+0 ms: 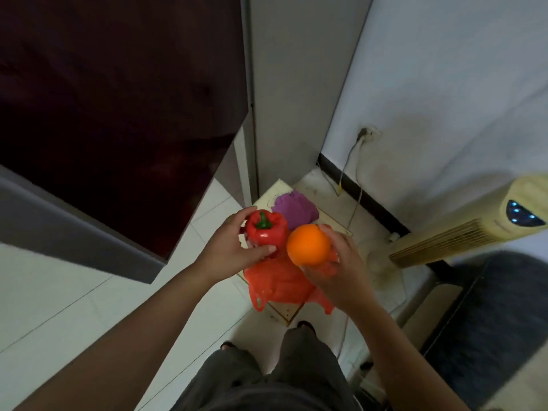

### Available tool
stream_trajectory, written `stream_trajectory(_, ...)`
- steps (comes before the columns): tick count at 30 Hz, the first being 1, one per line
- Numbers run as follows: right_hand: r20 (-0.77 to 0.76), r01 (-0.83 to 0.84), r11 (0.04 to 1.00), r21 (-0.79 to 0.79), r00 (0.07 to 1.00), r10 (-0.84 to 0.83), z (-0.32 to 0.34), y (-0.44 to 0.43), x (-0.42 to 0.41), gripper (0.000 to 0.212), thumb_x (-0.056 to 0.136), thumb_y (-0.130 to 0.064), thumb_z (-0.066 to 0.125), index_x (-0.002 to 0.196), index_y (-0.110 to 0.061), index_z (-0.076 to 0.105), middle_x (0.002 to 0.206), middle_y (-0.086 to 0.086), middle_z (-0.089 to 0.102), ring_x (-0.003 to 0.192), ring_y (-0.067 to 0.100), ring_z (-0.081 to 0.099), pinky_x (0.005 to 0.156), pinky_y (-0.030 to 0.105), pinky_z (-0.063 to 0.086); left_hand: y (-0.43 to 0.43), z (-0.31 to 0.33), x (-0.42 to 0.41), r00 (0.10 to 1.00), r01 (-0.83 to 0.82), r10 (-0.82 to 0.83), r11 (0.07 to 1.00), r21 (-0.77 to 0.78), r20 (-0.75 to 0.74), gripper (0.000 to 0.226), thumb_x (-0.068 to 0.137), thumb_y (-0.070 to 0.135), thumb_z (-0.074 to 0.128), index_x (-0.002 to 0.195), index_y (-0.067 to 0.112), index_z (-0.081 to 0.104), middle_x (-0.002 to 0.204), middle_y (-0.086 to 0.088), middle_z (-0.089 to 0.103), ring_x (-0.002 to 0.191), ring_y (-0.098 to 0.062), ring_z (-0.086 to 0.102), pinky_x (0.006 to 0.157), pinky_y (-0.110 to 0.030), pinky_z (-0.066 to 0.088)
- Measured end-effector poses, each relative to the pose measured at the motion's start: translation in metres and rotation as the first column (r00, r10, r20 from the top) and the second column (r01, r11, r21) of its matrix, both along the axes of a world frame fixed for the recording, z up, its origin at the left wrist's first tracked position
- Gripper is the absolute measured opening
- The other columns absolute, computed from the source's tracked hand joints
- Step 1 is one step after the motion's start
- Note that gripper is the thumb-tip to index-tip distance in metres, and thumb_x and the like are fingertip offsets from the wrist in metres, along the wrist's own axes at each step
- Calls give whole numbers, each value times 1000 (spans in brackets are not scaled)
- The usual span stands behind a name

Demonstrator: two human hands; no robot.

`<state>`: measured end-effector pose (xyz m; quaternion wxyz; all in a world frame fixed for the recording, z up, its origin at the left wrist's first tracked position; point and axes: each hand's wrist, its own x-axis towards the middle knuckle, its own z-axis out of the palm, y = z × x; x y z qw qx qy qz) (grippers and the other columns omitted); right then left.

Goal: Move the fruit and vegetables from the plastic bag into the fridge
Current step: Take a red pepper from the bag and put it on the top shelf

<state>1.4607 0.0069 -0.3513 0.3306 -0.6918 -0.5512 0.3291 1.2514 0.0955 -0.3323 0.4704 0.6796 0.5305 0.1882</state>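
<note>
— Entries along the wall?
— Socket (367, 134) with pale cable (351, 157) plugged in; cream tower fan (462, 229), panel lit blue.
— On the low board (274, 192)?
— Purple cloth (295, 210), bunched, far end.
— Remainder?
— Dark seat (501, 307), right; white floor tiles (74, 292).

Low cream desk (283, 310) is set on a white-tiled floor (74, 292). A crumpled red plastic bag (278, 283) is laid on its near half, handles draped past the edge. A purple cloth (293, 209) is bundled on the far half.
</note>
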Motion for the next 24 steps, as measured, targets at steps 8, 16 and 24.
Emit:
stream_trajectory(8,-65,-243,970,-26,968,241,30,13,24,85,66,-44,79,131,-51,25,134,-16,34,118,11,46,92,40,50,-40,25,10,968,-251,250,967,48,38,75,70,36,78,131,38,34,126,13,42,112,-11,49,86,-23,47)
stream_trajectory(16,-52,-505,863,6,862,504,28,30,21,74,65,-34,81,124,-42,37,128,-15,40,116,11,45,91,32,47,-100,19,8,841,-541,541,841,8,-12,76,72,41,75,136,32,35,132,11,45,110,-10,49,77,-12,42)
stream_trajectory(24,-99,-700,714,2,710,697,37,28,-42,73,66,-29,81,124,-41,39,126,-23,37,110,5,45,84,26,49,-155,28,-34,684,-727,727,686,25,-59,77,73,36,76,137,31,34,135,10,42,111,-8,46,82,-15,42)
